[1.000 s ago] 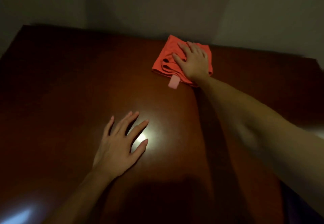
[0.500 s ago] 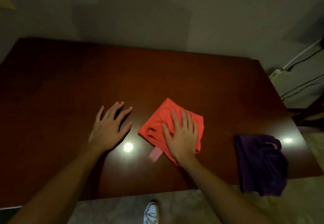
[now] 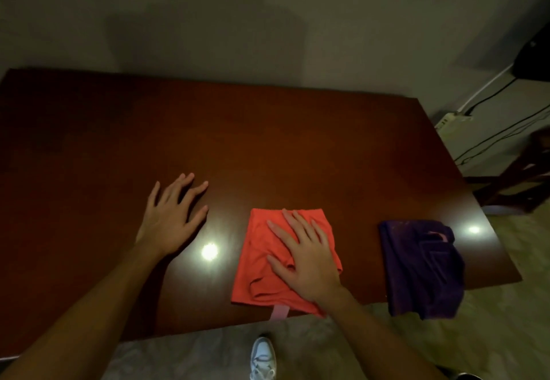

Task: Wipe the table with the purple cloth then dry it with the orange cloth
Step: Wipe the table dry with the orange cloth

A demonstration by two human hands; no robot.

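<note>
Flat on the folded orange microfibre cloth, the right hand is pressed palm-down with fingers straight and spread; nothing is gripped. Since a second ago the cloth has been drawn from the far edge of the dark red-brown polished wooden table back to the near edge, where it now lies squared up, with its pale pink tag hanging over the rim. A full far-to-near drying stroke is thereby judged complete for this central lane.

To the left of the cloth, the left hand is laid open on the bare wood, fingers extended, apparently as a brace; it holds nothing and has shifted only slightly across the earlier frames.

Well to the right, the crumpled dark purple cloth is left untouched at the near right corner, partly draped over the table edge. The wiping stage is therefore judged finished, and drying is in hand.

Ceiling lights are reflected on the wood as bright spots. Lanes to the left and right are probably still to be dried.
</note>
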